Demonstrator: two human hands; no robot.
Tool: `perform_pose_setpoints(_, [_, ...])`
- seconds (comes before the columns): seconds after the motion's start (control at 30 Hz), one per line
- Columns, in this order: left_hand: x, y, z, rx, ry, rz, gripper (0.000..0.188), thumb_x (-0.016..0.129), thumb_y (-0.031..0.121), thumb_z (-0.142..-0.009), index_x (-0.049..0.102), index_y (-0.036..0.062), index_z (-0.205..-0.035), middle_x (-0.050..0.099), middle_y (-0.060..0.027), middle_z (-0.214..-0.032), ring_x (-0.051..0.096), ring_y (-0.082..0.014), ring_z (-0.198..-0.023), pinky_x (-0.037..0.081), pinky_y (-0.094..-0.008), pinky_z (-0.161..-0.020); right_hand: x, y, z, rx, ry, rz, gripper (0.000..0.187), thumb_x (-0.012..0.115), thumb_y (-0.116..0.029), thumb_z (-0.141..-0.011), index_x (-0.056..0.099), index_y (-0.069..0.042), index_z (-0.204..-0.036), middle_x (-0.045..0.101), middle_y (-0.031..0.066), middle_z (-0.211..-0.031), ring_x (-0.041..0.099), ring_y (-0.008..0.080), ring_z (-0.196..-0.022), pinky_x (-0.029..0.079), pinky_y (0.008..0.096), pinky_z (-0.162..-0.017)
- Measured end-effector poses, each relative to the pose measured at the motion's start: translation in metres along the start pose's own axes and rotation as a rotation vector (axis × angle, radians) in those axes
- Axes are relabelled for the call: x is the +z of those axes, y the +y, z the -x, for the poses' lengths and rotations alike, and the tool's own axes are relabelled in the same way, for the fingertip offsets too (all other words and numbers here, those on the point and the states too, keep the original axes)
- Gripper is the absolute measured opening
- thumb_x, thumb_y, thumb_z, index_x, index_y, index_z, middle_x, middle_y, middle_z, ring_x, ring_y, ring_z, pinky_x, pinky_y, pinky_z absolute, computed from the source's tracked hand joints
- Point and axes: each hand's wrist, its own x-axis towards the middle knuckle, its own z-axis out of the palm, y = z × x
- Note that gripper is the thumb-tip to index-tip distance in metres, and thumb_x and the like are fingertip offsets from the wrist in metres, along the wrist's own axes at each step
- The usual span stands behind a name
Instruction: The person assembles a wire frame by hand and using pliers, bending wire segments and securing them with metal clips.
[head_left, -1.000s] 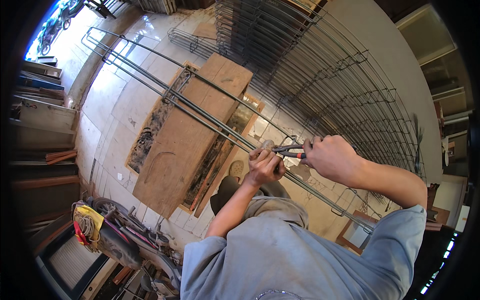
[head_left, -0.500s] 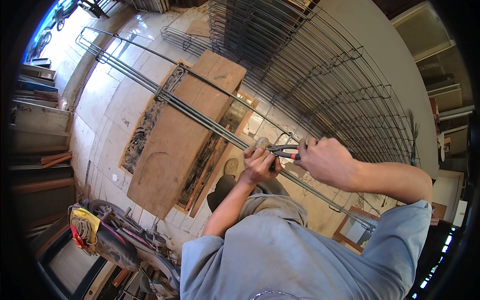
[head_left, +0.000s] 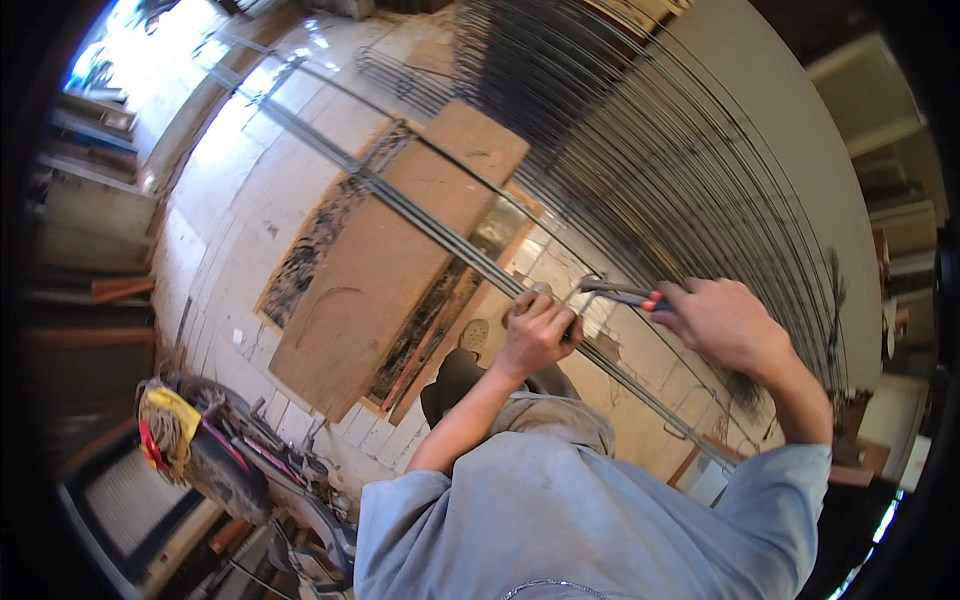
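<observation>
A long cage of thin steel bars [head_left: 440,233] with bent wire stirrups runs diagonally from the far left, past my body, to the lower right. My left hand [head_left: 542,335] is closed around the near bars, in front of my waist. A small greyish lump shows at its top; what it is I cannot make out. My right hand [head_left: 728,325] grips the red-and-black handles of dark metal pliers [head_left: 622,293]. Their jaws are by the far bar, close to a stirrup and to the right of my left hand. Blur hides whether they bite on wire.
Under the cage stands a wooden board bench [head_left: 400,260]. More steel cages [head_left: 640,170] are stacked at the far right beside a grey wall [head_left: 800,160]. A motorbike [head_left: 240,450] with a yellow bag [head_left: 172,418] stands at the lower left. Wood pieces [head_left: 120,290] line the left side.
My right hand and the pliers have moved right, away from my left hand, toward the far bar. My left hand stays on the near bars. The whole view has shifted slightly.
</observation>
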Motion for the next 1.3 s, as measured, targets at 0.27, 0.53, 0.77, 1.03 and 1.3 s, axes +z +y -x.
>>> perform_pose_setpoints(0.27, [-0.057,-0.005,-0.028,0.0,-0.559,-0.095,0.047,0.067,0.047,-0.086,0.065,0.0048,-0.108,0.061,-0.0124,-0.111,0.056,-0.0286,-0.113,0.032,-0.0475,-0.111,0.009,0.0,-0.051,-0.162,0.372,-0.298,0.035,0.052,-0.033,-0.099,0.061,-0.003,-0.115,0.068,0.0217,-0.093,0.064,0.0411,-0.087,0.051,0.0487,-0.076])
perform_pose_setpoints(0.53, [-0.091,-0.045,-0.056,0.072,-0.709,-0.116,0.062,0.071,0.059,-0.074,0.064,0.0036,-0.1,0.063,-0.0121,-0.102,0.056,-0.0289,-0.112,0.035,-0.0487,-0.107,-0.02,-0.082,-0.147,-0.232,0.624,-0.019,0.034,0.053,-0.04,-0.098,0.062,-0.008,-0.106,0.069,0.0168,-0.088,0.068,0.0349,-0.078,0.053,0.0462,-0.067])
perform_pose_setpoints(0.77, [-0.075,-0.068,-0.058,0.142,-0.566,-0.024,0.062,0.07,0.067,-0.07,0.059,0.0061,-0.072,0.061,-0.0117,-0.067,0.063,-0.03,-0.075,0.042,-0.0405,-0.084,-0.087,-0.116,-0.192,-0.296,0.543,0.216,0.039,0.056,-0.045,-0.096,0.071,-0.009,-0.098,0.072,0.0137,-0.085,0.071,0.0311,-0.079,0.055,0.0433,-0.066])
perform_pose_setpoints(1.03, [-0.071,-0.068,-0.055,0.161,-0.48,-0.031,0.064,0.071,0.069,-0.068,0.058,0.0063,-0.066,0.06,-0.0107,-0.066,0.062,-0.0293,-0.071,0.04,-0.0388,-0.074,-0.118,-0.145,-0.201,-0.278,0.458,0.351,0.033,0.062,-0.041,-0.092,0.076,-0.01,-0.093,0.074,0.0088,-0.094,0.073,0.0254,-0.089,0.057,0.0363,-0.072])
perform_pose_setpoints(1.3, [-0.071,-0.068,-0.046,0.145,-0.425,0.005,0.062,0.073,0.067,-0.065,0.059,0.0068,-0.069,0.059,-0.0092,-0.068,0.061,-0.0278,-0.076,0.042,-0.0378,-0.079,-0.098,-0.152,-0.188,-0.188,0.488,0.201,0.038,0.059,-0.042,-0.094,0.073,-0.007,-0.095,0.073,0.0126,-0.092,0.072,0.0291,-0.086,0.057,0.0398,-0.073])
